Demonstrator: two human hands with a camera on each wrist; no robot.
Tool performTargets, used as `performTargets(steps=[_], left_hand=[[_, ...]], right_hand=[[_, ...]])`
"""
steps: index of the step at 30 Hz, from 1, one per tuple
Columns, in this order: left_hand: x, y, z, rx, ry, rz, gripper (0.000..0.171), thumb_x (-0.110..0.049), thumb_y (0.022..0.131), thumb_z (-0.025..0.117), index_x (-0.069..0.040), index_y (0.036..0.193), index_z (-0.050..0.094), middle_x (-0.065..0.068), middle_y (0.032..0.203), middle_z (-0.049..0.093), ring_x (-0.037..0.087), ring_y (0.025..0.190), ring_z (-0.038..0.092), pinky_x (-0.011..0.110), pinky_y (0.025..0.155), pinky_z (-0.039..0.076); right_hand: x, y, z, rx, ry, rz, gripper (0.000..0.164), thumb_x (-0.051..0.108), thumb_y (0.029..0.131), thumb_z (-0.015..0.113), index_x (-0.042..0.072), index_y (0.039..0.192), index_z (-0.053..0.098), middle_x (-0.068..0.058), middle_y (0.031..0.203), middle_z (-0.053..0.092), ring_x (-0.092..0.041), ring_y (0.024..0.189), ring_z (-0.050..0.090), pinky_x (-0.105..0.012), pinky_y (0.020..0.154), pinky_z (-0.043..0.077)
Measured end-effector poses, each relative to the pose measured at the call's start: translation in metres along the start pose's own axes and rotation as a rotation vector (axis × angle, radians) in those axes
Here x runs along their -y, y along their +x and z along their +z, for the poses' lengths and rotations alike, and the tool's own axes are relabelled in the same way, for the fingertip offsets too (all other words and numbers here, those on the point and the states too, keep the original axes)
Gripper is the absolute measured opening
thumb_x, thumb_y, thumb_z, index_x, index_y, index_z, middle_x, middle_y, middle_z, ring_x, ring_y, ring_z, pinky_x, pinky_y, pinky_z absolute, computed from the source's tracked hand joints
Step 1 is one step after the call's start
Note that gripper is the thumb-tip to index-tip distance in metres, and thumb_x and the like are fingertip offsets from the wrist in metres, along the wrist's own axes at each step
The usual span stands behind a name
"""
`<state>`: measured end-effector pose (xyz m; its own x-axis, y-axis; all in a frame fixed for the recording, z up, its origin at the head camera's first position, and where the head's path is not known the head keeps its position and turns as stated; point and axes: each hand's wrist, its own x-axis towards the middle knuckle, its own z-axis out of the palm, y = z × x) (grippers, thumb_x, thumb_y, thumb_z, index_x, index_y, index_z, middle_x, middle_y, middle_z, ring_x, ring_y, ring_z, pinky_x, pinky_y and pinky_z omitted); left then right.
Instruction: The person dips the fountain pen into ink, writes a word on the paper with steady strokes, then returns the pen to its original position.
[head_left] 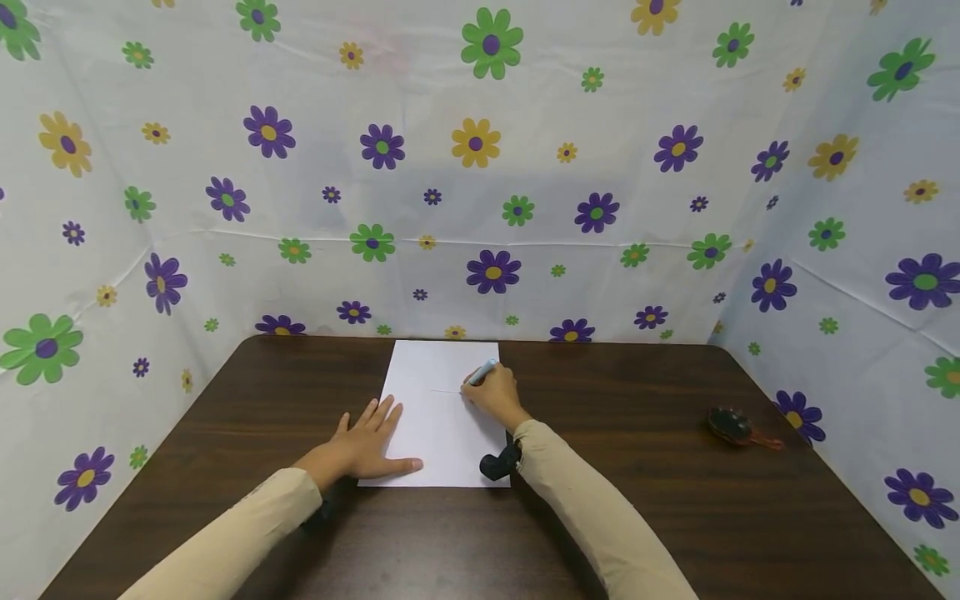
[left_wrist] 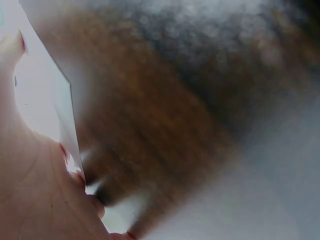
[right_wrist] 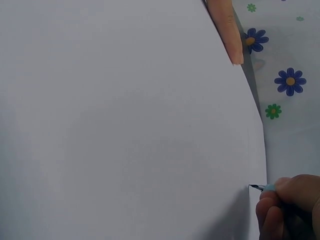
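A white sheet of paper lies on the dark table, with a thin line drawn across its upper part. My right hand pinches a light blue pen over the right side of the sheet. In the right wrist view, the pen's dark nib meets the paper at the end of a faint line. My left hand is spread flat, fingers apart, over the sheet's left edge. The left wrist view has the palm close up beside the paper's edge.
The brown wooden table is enclosed by white cloth printed with flowers. A dark oval thing with a reddish-brown handle lies near the table's right edge. A black wrist mount hangs over the paper's lower right part.
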<state>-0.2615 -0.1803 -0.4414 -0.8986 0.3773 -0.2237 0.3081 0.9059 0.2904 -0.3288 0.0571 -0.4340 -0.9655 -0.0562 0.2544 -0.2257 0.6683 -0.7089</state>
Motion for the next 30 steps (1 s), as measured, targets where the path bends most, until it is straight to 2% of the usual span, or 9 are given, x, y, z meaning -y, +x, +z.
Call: performTargets(steps=[5, 14, 18, 23, 30], left_hand=[[-0.0069, -0.0079, -0.0074, 0.011, -0.019, 0.002, 0.111, -0.077, 0.077, 0.052, -0.002, 0.152, 0.019, 0.021, 0.159, 0.008, 0.045, 0.144, 0.005, 0.073, 0.104, -0.002], [-0.0057, -0.0085, -0.0073, 0.002, -0.031, 0.024, 0.11, -0.074, 0.078, 0.055, 0.0, 0.151, 0.019, 0.024, 0.158, 0.008, 0.044, 0.144, 0.007, 0.071, 0.107, 0.003], [-0.0047, -0.0088, -0.0073, 0.009, -0.005, 0.01, 0.109, -0.073, 0.08, 0.054, -0.001, 0.152, 0.018, 0.022, 0.159, 0.008, 0.042, 0.145, 0.008, 0.07, 0.108, 0.005], [-0.0037, -0.007, -0.0081, 0.007, -0.013, 0.014, 0.11, -0.074, 0.079, 0.054, 0.0, 0.152, 0.017, 0.022, 0.159, 0.006, 0.043, 0.145, 0.006, 0.07, 0.108, 0.002], [-0.0057, -0.0041, -0.0064, -0.008, 0.017, 0.007, 0.108, -0.074, 0.079, 0.054, -0.002, 0.152, 0.018, 0.02, 0.159, 0.009, 0.041, 0.145, 0.009, 0.069, 0.108, 0.006]], right_hand=[[-0.0016, -0.0007, -0.0002, -0.005, -0.001, 0.02, 0.005, 0.012, 0.078, 0.075, 0.011, 0.074, 0.073, 0.004, 0.057, 0.065, -0.007, 0.055, 0.056, -0.032, 0.066, 0.048], [-0.0036, -0.0009, 0.0019, -0.002, 0.019, 0.027, 0.006, 0.012, 0.079, 0.076, 0.01, 0.075, 0.073, 0.003, 0.056, 0.065, -0.007, 0.052, 0.057, -0.028, 0.06, 0.047], [-0.0042, -0.0005, 0.0039, 0.007, 0.019, 0.005, 0.006, 0.013, 0.08, 0.076, 0.009, 0.077, 0.074, 0.002, 0.056, 0.065, -0.007, 0.053, 0.059, -0.031, 0.063, 0.051], [-0.0037, 0.0012, 0.0057, -0.006, 0.005, -0.015, 0.006, 0.013, 0.08, 0.076, 0.01, 0.076, 0.073, 0.003, 0.055, 0.064, -0.008, 0.055, 0.059, -0.038, 0.071, 0.05], [-0.0003, 0.0039, 0.0083, -0.079, 0.063, -0.054, 0.004, 0.015, 0.082, 0.074, 0.011, 0.082, 0.072, 0.002, 0.064, 0.065, -0.007, 0.055, 0.056, -0.026, 0.056, 0.045]])
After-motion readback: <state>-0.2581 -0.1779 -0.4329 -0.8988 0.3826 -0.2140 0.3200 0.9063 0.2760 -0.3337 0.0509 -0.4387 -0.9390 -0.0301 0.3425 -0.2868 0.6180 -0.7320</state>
